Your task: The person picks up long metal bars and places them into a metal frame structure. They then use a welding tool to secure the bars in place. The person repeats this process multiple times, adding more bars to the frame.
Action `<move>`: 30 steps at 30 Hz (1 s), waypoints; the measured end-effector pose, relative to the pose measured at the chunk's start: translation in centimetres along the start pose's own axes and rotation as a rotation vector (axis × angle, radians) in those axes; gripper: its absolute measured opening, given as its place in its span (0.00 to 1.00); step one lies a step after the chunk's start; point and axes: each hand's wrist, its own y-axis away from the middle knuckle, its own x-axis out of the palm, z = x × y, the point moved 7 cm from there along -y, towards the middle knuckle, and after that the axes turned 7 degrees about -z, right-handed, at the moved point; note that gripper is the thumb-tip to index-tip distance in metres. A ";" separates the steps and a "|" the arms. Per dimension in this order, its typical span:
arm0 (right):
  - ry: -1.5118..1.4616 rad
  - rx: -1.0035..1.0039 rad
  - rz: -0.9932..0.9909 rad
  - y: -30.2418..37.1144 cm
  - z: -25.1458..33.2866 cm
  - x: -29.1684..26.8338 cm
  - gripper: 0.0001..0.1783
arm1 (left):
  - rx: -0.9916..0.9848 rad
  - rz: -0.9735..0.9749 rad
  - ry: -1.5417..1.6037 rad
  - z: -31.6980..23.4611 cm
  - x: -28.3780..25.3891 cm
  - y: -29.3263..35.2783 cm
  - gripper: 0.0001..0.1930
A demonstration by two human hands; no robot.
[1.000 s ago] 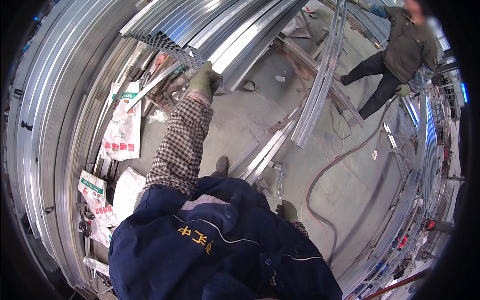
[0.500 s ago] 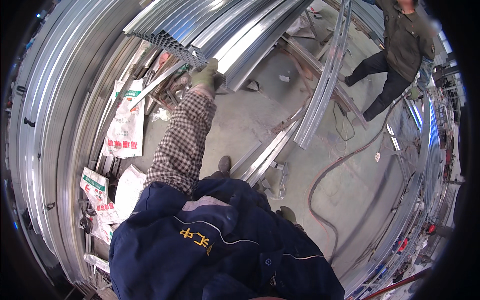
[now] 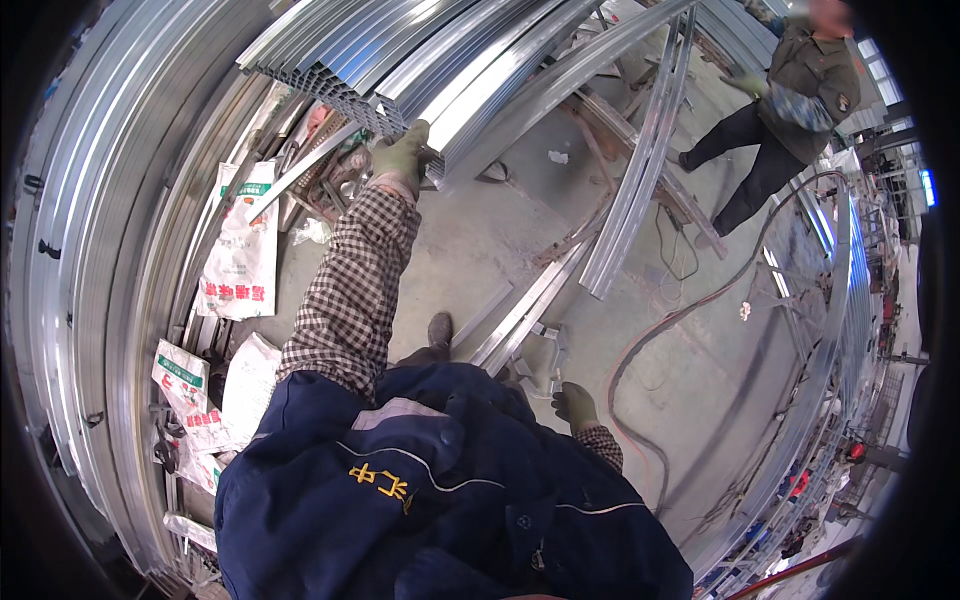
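My left hand, in a green work glove, reaches forward with its fingers closed round the near end of a metal profile at the right side of a stack. The stack of silver profiles shows hollow ends just left of the glove. A long metal channel slants away to the right, its near end just beside my left hand. My right hand, also gloved, hangs low at my right side. Its fingers look loosely apart, and nothing shows in them.
A co-worker stands at the far right beside a rusty beam frame. More channels slope toward the floor. A hose curves across the floor at right. White printed sacks and long stacked profiles lie left.
The outer channel's far end has swung right, away from the stack. My right hand has come further into view beside my body. The co-worker has shifted, one gloved hand now stretched toward the profiles.
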 end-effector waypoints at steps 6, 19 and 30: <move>0.039 0.005 0.064 -1.3 -0.2 2.8 0.23 | -0.100 0.037 0.154 1.2 -1.4 0.2 0.30; 0.129 0.028 0.015 -3.7 -1.7 0.8 0.28 | -0.130 0.145 0.455 1.0 1.0 0.9 0.21; 0.743 -0.774 0.196 -5.8 -2.2 1.7 0.13 | 0.129 -0.162 0.082 0.4 1.3 -1.2 0.32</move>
